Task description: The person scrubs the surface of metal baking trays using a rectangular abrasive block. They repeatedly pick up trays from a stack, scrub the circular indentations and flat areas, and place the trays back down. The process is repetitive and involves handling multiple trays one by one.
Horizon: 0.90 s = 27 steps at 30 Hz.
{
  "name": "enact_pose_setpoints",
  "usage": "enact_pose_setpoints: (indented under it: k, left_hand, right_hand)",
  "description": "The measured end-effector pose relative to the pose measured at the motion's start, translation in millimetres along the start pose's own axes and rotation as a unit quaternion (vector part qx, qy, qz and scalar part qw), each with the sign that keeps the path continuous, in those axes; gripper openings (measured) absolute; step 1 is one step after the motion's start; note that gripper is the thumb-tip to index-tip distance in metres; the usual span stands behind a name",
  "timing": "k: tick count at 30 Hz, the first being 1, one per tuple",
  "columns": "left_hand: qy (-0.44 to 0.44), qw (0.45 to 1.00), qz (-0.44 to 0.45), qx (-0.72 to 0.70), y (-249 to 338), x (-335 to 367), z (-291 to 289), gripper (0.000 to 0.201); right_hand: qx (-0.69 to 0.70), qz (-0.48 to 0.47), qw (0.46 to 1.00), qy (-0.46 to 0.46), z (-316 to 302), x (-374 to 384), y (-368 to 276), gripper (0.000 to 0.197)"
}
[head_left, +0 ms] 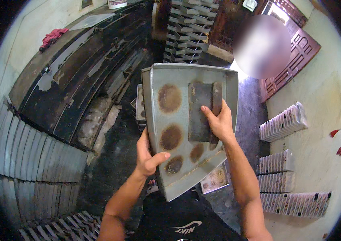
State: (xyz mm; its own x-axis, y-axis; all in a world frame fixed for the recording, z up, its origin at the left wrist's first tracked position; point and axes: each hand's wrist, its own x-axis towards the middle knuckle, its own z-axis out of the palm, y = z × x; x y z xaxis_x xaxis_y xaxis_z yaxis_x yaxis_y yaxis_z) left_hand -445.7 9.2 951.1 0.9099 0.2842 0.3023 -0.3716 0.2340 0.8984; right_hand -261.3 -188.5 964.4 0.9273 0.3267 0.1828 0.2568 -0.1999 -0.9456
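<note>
A grey metal baking tray [184, 76] is held up in front of me, tilted, with round brown stains across its inner face. My left hand [148, 158] grips its left side wall, thumb over the rim and fingers hidden behind. In my right hand [219, 123] is a flat, dark metal scraper [199, 120] with a bar-like handle [217, 94] along its right edge. The scraper lies against the tray's inner face, right of the stains. Yellowish residue runs along the tray's near edge.
Trays [34, 148] stand packed at the left, and more are stacked crosswise in a tall pile [188, 30] ahead. A dark worn counter [86, 68] curves along the left wall. Wrapped packs [285, 122] line the right wall. Another tray [217, 179] sits below. A blurred person [262, 46] is by the door.
</note>
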Motion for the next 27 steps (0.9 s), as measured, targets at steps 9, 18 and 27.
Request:
enact_pose_setpoints:
  k: [9,18,27]
  left_hand:
    - [-0.011,1.000,-0.013,-0.014,-5,7,4,0.084]
    - [0.038,0.998,-0.039,-0.029,4,6,-1,0.082]
    - [0.064,0.996,-0.053,-0.026,0,8,8,0.077]
  right_hand:
    - [-0.060,-0.099,0.993,-0.020,44,-26,-27,0.057]
    - [-0.126,-0.040,0.991,-0.020,-11,-51,48,0.073]
    - [-0.084,-0.048,0.993,-0.065,28,-89,9,0.065]
